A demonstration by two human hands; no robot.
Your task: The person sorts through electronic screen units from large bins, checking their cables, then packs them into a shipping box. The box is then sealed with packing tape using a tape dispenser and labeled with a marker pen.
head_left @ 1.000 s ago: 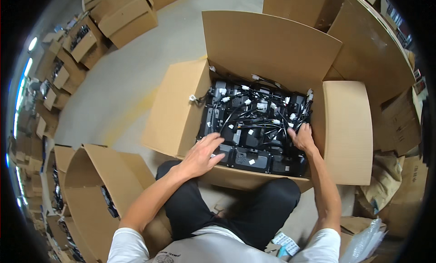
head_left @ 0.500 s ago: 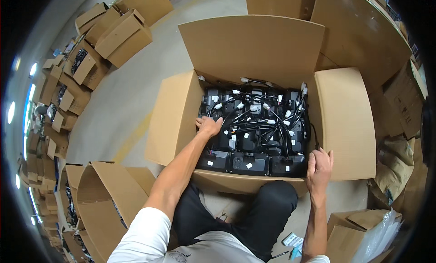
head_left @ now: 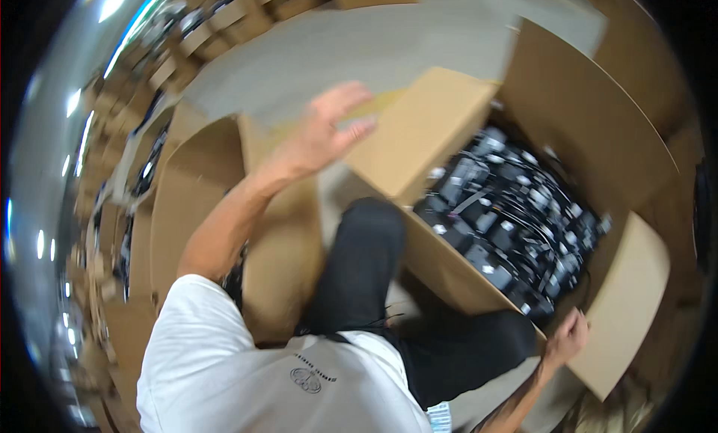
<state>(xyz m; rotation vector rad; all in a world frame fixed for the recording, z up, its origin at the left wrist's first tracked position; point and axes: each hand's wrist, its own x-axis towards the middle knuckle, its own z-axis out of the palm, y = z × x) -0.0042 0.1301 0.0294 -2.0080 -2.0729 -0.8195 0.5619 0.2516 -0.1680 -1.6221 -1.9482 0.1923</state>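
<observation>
Box (head_left: 458,262) stands right of centre in the head view, holding black units (head_left: 479,258) and cables (head_left: 525,225). Left hand (head_left: 327,128), blurred, hangs left of it, grip spread. Right hand (head_left: 568,342) curls at the near corner beside the right flap (head_left: 624,306); whether its grip holds cardboard, I cannot tell.

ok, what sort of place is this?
Likely a warehouse or factory packing area: an open carton full of black parts with cables, many more cardboard boxes across the floor, and bright lights beyond.
</observation>
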